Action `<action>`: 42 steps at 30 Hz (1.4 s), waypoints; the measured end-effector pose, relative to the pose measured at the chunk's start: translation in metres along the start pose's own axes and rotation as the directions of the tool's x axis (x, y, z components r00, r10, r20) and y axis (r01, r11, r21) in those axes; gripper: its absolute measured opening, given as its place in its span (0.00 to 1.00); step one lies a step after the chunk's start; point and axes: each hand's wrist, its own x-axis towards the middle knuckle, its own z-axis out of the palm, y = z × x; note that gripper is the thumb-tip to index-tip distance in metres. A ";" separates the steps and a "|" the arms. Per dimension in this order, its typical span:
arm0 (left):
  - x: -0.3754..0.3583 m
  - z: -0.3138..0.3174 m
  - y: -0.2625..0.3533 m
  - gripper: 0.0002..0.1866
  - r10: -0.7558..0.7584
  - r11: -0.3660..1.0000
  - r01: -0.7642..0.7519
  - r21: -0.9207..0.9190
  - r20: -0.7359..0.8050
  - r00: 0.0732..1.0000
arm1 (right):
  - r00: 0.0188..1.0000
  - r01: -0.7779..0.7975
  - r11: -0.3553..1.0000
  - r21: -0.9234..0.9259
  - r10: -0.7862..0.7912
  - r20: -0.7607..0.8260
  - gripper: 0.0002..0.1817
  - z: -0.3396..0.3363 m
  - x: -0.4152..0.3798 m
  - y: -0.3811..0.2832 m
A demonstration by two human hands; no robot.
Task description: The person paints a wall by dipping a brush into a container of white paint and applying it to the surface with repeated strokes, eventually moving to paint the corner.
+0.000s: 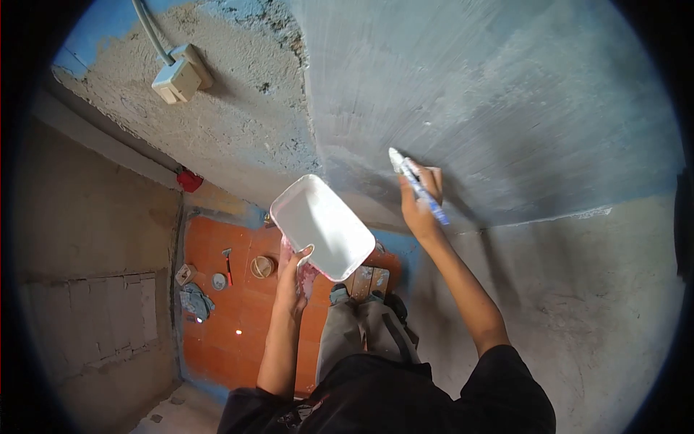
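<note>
My left hand (pixel 291 278) grips a white rectangular plastic tub (pixel 347 269) by its near side, thumb over the rim. Inside the tub is white paint, and pinkish smears mark its outer side. In my right hand (pixel 421 199) is a paintbrush (pixel 439 210) with a blue and white handle, fingers closed round it. The white-coated bristles touch or nearly touch the wall (pixel 470 94), which carries streaky greyish-white and blue paint. The tub hangs in the air to the left of the brush, a little lower.
An electrical socket (pixel 177 79) with a cable sits on the rough plaster at upper left. Below, on the orange floor (pixel 238 304), lie a red-handled tool (pixel 228 267), a round container (pixel 262 267) and a grey cloth (pixel 196 301). My feet stand on a paint-spotted wooden support (pixel 371 281).
</note>
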 end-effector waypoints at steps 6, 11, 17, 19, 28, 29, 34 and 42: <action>0.032 -0.011 0.001 0.40 -0.044 0.997 0.040 0.059 0.071 0.997 | 0.937 -0.312 0.840 0.444 0.351 -0.006 0.12 0.007 -0.024 -0.012; 0.047 -0.010 0.002 0.38 -0.077 0.990 0.065 0.126 0.096 0.992 | 0.877 -0.401 0.705 0.584 0.480 0.023 0.13 0.003 -0.031 -0.021; 0.069 -0.023 -0.013 0.39 -0.131 0.984 0.108 0.145 0.162 0.978 | 0.833 -0.482 0.668 0.567 0.549 0.061 0.12 0.012 -0.051 0.000; 0.078 -0.027 -0.022 0.39 -0.146 0.979 0.121 0.161 0.157 0.977 | 0.833 -0.481 0.682 0.551 0.551 0.046 0.12 0.017 -0.059 0.010; 0.149 -0.075 -0.095 0.40 -0.195 0.967 0.140 0.214 0.265 0.944 | 0.887 -0.387 0.691 0.611 0.461 0.041 0.14 0.059 -0.102 0.086; 0.157 -0.083 -0.107 0.40 -0.196 0.964 0.135 0.230 0.268 0.943 | 0.900 -0.365 0.709 0.603 0.435 0.032 0.13 0.065 -0.108 0.097; 0.202 -0.120 -0.171 0.39 -0.160 0.959 0.058 0.278 0.357 0.920 | 0.944 -0.208 0.681 0.702 0.329 -0.039 0.12 0.101 -0.142 0.167; 0.208 -0.180 -0.252 0.39 -0.096 0.905 -0.031 0.425 0.276 0.956 | 0.951 -0.069 0.593 0.802 0.282 -0.127 0.13 0.133 -0.226 0.256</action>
